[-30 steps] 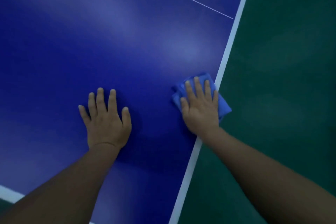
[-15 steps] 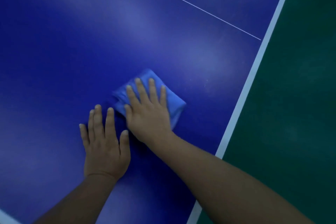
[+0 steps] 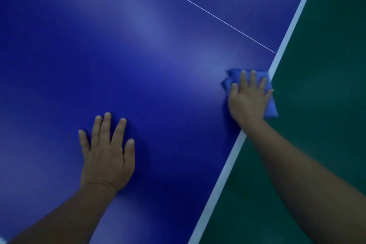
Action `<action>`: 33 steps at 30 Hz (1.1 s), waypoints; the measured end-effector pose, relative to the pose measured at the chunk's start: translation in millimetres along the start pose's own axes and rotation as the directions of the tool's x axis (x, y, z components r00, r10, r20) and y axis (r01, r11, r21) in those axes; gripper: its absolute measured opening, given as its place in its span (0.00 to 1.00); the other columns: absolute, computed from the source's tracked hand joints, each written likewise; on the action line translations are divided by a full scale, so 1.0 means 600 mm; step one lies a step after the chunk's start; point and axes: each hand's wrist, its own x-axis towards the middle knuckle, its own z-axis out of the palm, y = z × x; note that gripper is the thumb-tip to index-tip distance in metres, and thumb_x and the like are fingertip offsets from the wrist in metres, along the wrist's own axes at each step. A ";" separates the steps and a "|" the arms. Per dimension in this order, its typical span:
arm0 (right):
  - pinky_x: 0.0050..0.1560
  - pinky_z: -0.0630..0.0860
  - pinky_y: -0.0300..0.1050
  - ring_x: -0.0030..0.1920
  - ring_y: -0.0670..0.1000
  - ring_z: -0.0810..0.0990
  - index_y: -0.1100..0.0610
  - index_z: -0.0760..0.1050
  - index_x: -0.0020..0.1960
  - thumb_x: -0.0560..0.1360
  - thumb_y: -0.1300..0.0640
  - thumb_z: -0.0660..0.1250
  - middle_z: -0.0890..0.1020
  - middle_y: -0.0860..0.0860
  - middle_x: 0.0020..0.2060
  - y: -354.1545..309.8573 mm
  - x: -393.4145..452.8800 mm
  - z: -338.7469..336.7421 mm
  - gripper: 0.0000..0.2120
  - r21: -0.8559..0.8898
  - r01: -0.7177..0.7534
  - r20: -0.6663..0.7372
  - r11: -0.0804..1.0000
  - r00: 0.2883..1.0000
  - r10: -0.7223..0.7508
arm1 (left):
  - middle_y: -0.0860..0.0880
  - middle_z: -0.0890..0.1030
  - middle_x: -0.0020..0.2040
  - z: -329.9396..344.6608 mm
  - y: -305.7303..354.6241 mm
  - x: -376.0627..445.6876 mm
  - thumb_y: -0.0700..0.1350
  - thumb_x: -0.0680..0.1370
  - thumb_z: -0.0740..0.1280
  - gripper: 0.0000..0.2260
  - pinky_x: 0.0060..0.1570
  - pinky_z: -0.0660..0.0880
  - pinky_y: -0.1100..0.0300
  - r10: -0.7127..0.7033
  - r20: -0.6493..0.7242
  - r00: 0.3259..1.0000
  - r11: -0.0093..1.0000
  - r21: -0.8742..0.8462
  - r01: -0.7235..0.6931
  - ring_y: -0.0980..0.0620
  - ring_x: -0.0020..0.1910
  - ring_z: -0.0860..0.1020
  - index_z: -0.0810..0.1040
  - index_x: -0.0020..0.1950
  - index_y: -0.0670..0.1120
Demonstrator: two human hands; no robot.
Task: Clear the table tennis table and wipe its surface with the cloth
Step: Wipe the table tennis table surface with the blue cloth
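The smooth dark blue table tennis table (image 3: 158,55) fills the left and middle of the view, and its right border is a white painted edge stripe (image 3: 223,180) that runs on a slant from the near bottom up to the far top right. Beyond that stripe lies the dark green floor (image 3: 326,65). A thin white centre line (image 3: 204,10) crosses the far part of the blue top and meets the edge stripe at the right. To the left and far side of the hands the blue top stretches broad and bare, with pale sheen across it. The right hand (image 3: 248,99) lies flat with its fingers straight and slightly spread, pressing down on a folded bright blue cloth (image 3: 269,108) right at the table's right edge (a corner of the cloth hangs out past the stripe over the floor). The left hand (image 3: 107,156) rests palm down on the bare blue top, nearer and well to the left, fingers straight and fanned, holding nothing.
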 end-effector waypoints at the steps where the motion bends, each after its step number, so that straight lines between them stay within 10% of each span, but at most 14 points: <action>1: 0.77 0.43 0.66 0.80 0.60 0.48 0.49 0.54 0.81 0.83 0.44 0.47 0.53 0.51 0.81 -0.026 -0.028 0.010 0.28 -0.017 0.095 -0.024 0.995 0.995 -0.096 | 0.41 0.57 0.80 -0.001 0.001 0.001 0.58 0.81 0.46 0.29 0.76 0.40 0.38 0.001 -0.003 1.000 1.000 -0.003 -0.001 0.45 0.80 0.49 0.63 0.78 0.45; 5: 0.77 0.48 0.66 0.80 0.60 0.51 0.49 0.61 0.79 0.82 0.42 0.46 0.60 0.51 0.79 -0.053 -0.174 0.035 0.28 -0.040 0.611 0.029 0.791 0.792 -0.610 | 0.42 0.56 0.80 -0.001 0.004 -0.001 0.59 0.81 0.45 0.30 0.76 0.39 0.39 0.000 -0.014 1.000 1.000 -0.008 0.000 0.45 0.80 0.48 0.63 0.78 0.45; 8: 0.76 0.51 0.67 0.78 0.61 0.57 0.49 0.65 0.77 0.81 0.41 0.49 0.63 0.52 0.78 0.007 -0.148 0.019 0.27 -0.055 0.739 0.117 0.671 0.673 -0.731 | 0.42 0.56 0.80 -0.005 0.006 -0.001 0.59 0.81 0.45 0.30 0.76 0.39 0.40 -0.009 -0.013 1.000 1.000 0.003 0.009 0.45 0.80 0.48 0.62 0.79 0.46; 13: 0.77 0.43 0.64 0.80 0.58 0.45 0.46 0.51 0.81 0.82 0.40 0.43 0.51 0.49 0.81 0.033 0.010 -0.011 0.29 -0.088 0.401 0.091 0.912 0.915 -0.394 | 0.43 0.55 0.81 -0.005 0.005 -0.002 0.59 0.80 0.44 0.30 0.76 0.39 0.40 -0.017 -0.008 1.000 1.000 0.004 0.017 0.46 0.80 0.47 0.61 0.79 0.46; 16: 0.76 0.46 0.68 0.80 0.60 0.49 0.46 0.55 0.80 0.81 0.42 0.45 0.54 0.50 0.81 0.002 -0.080 0.011 0.28 -0.058 0.397 0.036 0.916 0.918 -0.396 | 0.43 0.54 0.81 -0.006 0.006 -0.001 0.59 0.80 0.44 0.30 0.76 0.39 0.40 -0.019 0.001 1.000 1.000 0.015 0.019 0.47 0.80 0.46 0.60 0.79 0.47; 22: 0.75 0.49 0.69 0.79 0.61 0.55 0.46 0.64 0.77 0.80 0.41 0.55 0.62 0.50 0.78 0.054 -0.312 0.031 0.26 0.003 0.872 0.160 0.489 0.483 -0.861 | 0.43 0.53 0.81 -0.010 0.006 -0.002 0.60 0.80 0.44 0.30 0.76 0.38 0.40 -0.024 0.023 0.999 1.000 0.012 0.024 0.47 0.80 0.45 0.59 0.80 0.47; 27: 0.75 0.47 0.69 0.80 0.60 0.50 0.46 0.58 0.79 0.81 0.40 0.47 0.56 0.49 0.80 0.049 -0.064 -0.001 0.28 -0.055 0.412 0.090 0.910 0.909 -0.406 | 0.43 0.53 0.81 -0.011 0.005 -0.003 0.59 0.80 0.45 0.30 0.76 0.38 0.40 -0.014 0.022 1.000 1.000 -0.005 0.015 0.46 0.80 0.45 0.57 0.80 0.49; 30: 0.77 0.39 0.65 0.80 0.57 0.42 0.44 0.49 0.81 0.82 0.41 0.45 0.48 0.46 0.81 0.040 -0.020 -0.014 0.28 0.019 0.155 0.077 0.988 0.985 -0.156 | 0.44 0.52 0.81 -0.010 0.005 -0.005 0.60 0.80 0.44 0.29 0.76 0.37 0.40 -0.016 0.028 0.999 1.000 0.011 0.016 0.47 0.80 0.44 0.56 0.80 0.52; 33: 0.77 0.39 0.65 0.80 0.58 0.43 0.46 0.49 0.81 0.83 0.42 0.45 0.48 0.48 0.81 -0.001 -0.085 0.003 0.28 -0.028 0.215 0.050 0.976 0.976 -0.214 | 0.44 0.51 0.81 -0.009 0.004 -0.001 0.60 0.80 0.43 0.30 0.76 0.36 0.41 -0.021 0.043 0.999 0.999 0.028 0.020 0.47 0.80 0.43 0.56 0.81 0.53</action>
